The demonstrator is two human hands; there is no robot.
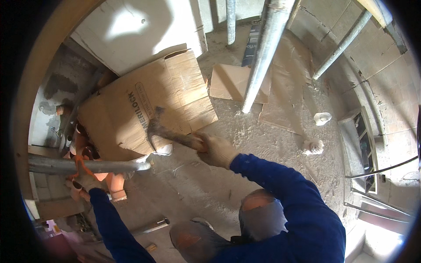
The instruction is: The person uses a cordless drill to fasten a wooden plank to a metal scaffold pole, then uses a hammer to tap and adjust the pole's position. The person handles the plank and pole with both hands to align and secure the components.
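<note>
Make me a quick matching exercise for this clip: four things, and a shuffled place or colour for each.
Things:
1. Curved-headed hammer
2. Large cardboard box
3. Pipe fittings
4. Person's sleeves

Descriptions:
A. Orange, beside the left hand
B. Dark blue
C. In the right hand's grip
D. Brown

Pairs: 1-C, 2-D, 3-A, 4-B

A white panel (133, 39) at upper left is lit by a glaring patch, and the lower right is washed out. Shadows are thrown over panel and cardboard (114, 114). Straight edges are bowed; the corners are blackened.
</note>
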